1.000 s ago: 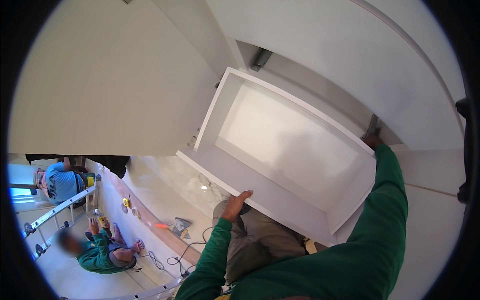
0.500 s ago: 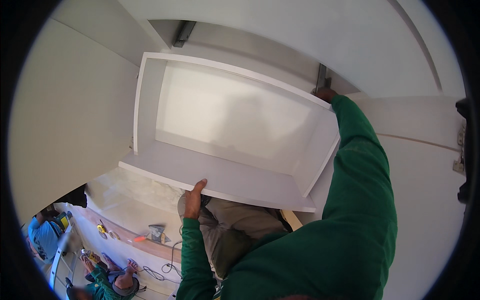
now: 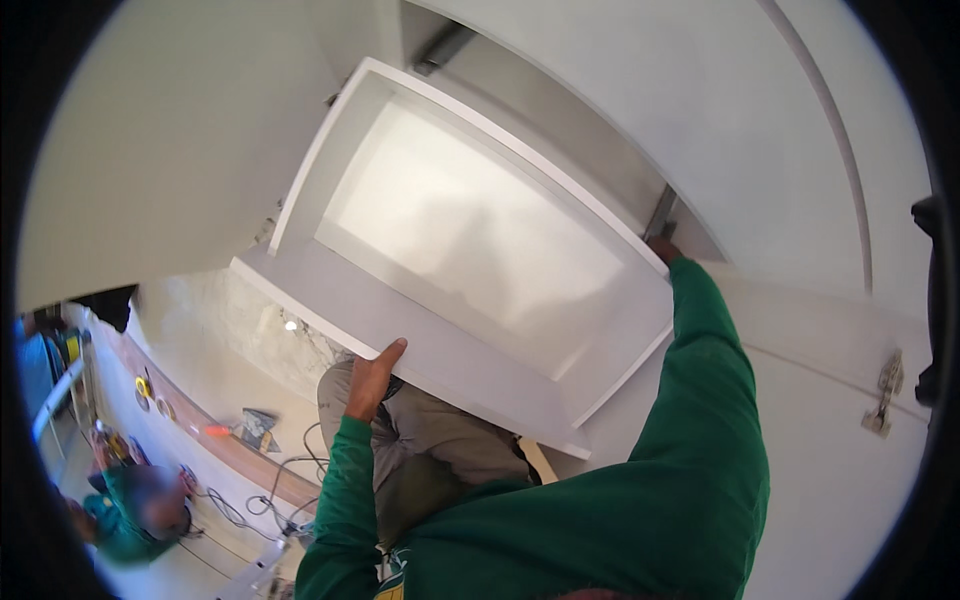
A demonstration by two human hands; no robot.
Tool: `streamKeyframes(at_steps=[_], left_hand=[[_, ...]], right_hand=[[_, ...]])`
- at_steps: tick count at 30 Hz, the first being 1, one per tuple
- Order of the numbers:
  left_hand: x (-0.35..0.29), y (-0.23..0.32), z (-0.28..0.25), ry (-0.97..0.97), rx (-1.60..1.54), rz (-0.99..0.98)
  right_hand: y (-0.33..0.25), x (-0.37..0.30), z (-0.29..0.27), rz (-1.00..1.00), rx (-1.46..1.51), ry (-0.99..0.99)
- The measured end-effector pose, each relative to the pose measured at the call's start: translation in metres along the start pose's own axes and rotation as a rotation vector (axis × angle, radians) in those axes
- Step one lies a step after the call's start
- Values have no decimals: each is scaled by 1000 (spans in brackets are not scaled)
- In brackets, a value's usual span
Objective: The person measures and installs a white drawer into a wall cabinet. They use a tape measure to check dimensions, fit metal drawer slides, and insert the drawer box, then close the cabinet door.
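A white drawer (image 3: 400, 318) is in front of the cabinet opening, its inside facing up. My left hand (image 3: 372, 384) grips the near edge of the drawer front, thumb on top and fingers underneath. At the drawer's far right corner, my right hand (image 3: 663, 249) reaches beside a metal drawer slide (image 3: 660, 212). Its fingers are mostly hidden behind the corner and sleeve, so their grip does not show. A second slide (image 3: 442, 48) shows inside the opening at the far left, apart from the drawer.
White cabinet panels (image 3: 740, 120) surround the opening, with an open-looking hinge (image 3: 884, 395) at right. Below left, a trowel (image 3: 258, 429), tape rolls (image 3: 164, 407) and cables (image 3: 262, 505) lie about. A co-worker in green (image 3: 135, 520) sits there, another person in blue (image 3: 35, 368) beyond.
The whole view has tilted, so drawer and cabinet appear turned clockwise. Both my hands stay at the same places on the drawer. The co-worker in green appears lower and bent over.
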State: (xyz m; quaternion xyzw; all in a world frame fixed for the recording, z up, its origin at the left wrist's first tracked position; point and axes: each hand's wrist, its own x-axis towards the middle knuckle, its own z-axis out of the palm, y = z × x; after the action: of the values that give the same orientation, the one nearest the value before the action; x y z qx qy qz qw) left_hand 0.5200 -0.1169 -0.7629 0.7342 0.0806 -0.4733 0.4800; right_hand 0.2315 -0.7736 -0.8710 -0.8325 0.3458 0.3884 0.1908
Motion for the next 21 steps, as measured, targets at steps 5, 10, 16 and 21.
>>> streamKeyframes(at_steps=[5,10,16,21], left_hand=[[2,-8,1,34,-21,52],[12,-23,1,14,-53,77],[16,-22,-5,-58,-56,90],[13,-11,-5,-63,-70,24]], right_hand=[[-46,-24,-33,268,52,223],[-153,-108,-67,116,295,758],[-306,-176,-46,-203,144,1107],[-359,-192,-35,-214,357,1174]])
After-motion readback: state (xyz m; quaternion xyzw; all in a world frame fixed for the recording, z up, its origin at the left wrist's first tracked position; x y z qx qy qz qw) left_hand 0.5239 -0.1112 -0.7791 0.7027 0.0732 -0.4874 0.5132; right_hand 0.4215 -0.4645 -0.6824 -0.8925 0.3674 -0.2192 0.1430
